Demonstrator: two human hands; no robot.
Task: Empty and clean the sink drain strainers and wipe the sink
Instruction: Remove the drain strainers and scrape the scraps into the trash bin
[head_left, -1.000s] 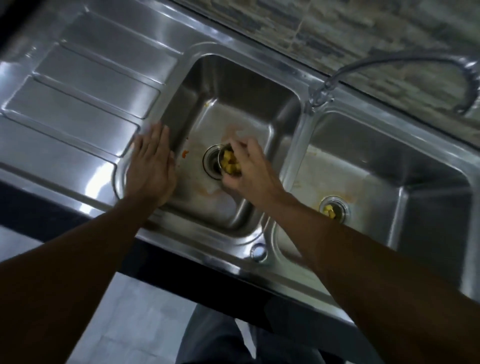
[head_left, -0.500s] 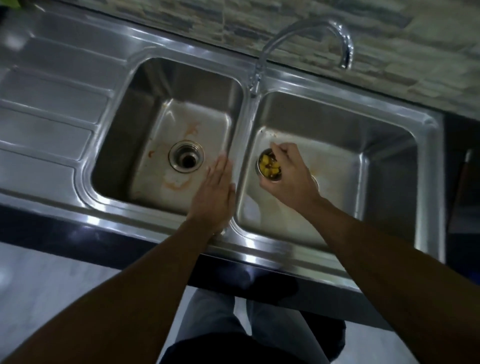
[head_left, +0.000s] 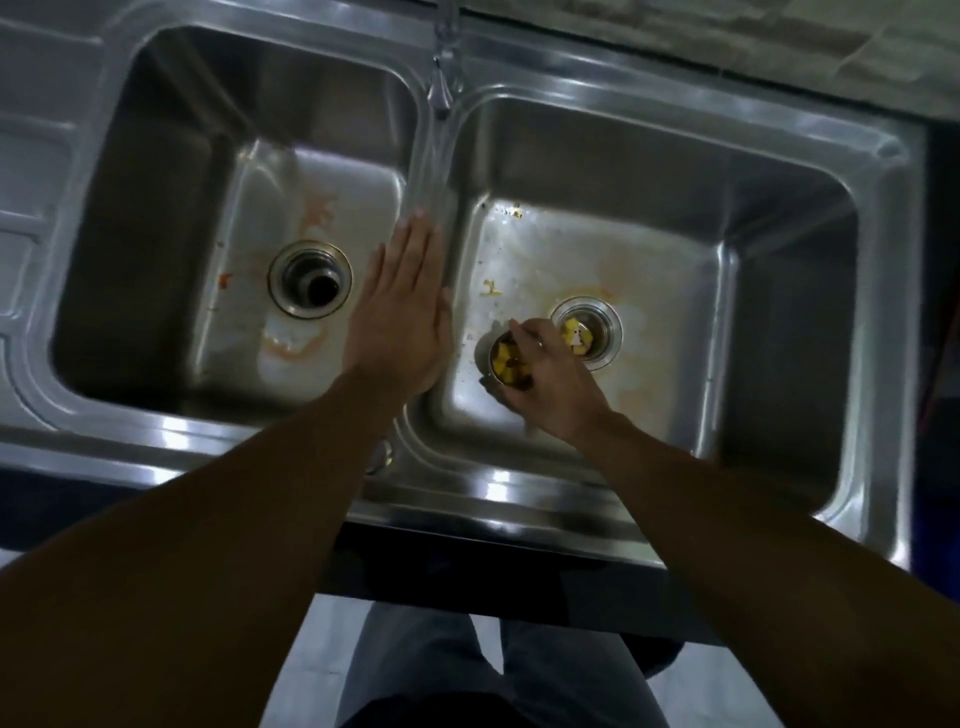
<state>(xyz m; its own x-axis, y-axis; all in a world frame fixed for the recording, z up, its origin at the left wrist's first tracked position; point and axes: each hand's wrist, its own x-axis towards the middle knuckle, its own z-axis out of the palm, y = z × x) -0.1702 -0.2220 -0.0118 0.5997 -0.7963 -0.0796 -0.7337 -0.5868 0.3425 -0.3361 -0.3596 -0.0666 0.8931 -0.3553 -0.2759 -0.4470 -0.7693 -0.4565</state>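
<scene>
At centre frame, the right hand (head_left: 550, 384) grips one food-filled strainer (head_left: 506, 364) above the right basin (head_left: 779, 322); the left hand (head_left: 400, 322) rests flat, released. The second strainer (head_left: 586, 332) remains full, stains unwiped.

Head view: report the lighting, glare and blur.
Head view: dim overall; bright glare on the sink's front rim; faucet motion-blurred; forearms underexposed; straight rims bow from the wide-angle lens; scraps in the held strainer remain readable.
</scene>
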